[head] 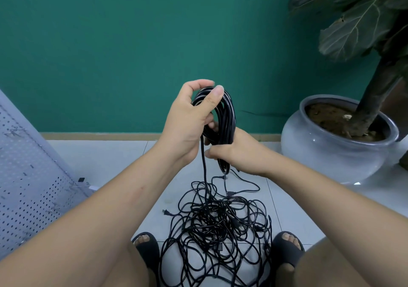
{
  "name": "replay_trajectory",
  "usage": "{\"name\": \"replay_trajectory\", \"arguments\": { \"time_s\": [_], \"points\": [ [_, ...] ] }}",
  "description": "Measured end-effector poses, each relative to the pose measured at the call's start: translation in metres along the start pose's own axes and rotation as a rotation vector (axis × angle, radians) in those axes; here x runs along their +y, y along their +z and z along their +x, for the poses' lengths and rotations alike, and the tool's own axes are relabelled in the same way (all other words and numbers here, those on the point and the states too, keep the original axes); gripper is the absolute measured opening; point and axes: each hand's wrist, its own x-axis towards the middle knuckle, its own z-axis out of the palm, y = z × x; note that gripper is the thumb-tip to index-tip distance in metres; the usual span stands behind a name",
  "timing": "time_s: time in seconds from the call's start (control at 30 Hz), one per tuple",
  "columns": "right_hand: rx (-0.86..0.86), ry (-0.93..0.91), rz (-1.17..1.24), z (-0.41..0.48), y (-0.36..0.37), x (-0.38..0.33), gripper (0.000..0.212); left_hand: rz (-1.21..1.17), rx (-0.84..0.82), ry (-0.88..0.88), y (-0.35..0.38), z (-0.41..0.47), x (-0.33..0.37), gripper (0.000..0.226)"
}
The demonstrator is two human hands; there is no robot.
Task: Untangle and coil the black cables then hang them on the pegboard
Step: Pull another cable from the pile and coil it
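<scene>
A coil of black cable (227, 118) is held up at chest height before the green wall. My left hand (189, 118) holds the top of the coil, thumb and fingers curled over its loops. My right hand (236, 149) grips the coil's lower part from the right. One strand (204, 165) runs straight down from the coil into a tangled pile of black cables (218, 229) on the floor between my feet. The grey pegboard (28, 176) leans at the far left, apart from both hands.
A large grey plant pot (326, 154) with a leafy tree stands on the floor at the right. My feet in black sandals (148, 249) flank the pile. A loose plug (166, 212) lies at the pile's left edge. White floor tiles lie between pile and pegboard.
</scene>
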Motion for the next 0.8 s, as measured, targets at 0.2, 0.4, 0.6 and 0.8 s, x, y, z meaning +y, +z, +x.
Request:
{"name": "replay_trajectory", "arguments": {
  "time_s": [0.2,0.4,0.6,0.8],
  "points": [
    [-0.064,-0.026,0.201,0.0,0.007,-0.006,0.033,-0.048,0.015,-0.019,0.005,0.006,0.001,0.029],
    [-0.051,-0.013,0.243,0.005,0.013,-0.006,0.019,-0.034,-0.011,-0.013,0.003,0.013,0.009,0.036],
    [0.051,0.021,0.16,0.003,-0.002,0.0,0.014,0.029,-0.099,0.003,0.002,0.01,0.002,0.049],
    [0.26,0.01,0.269,0.002,-0.032,0.003,0.017,0.222,-0.206,-0.156,-0.005,0.005,-0.031,0.028]
  ]
}}
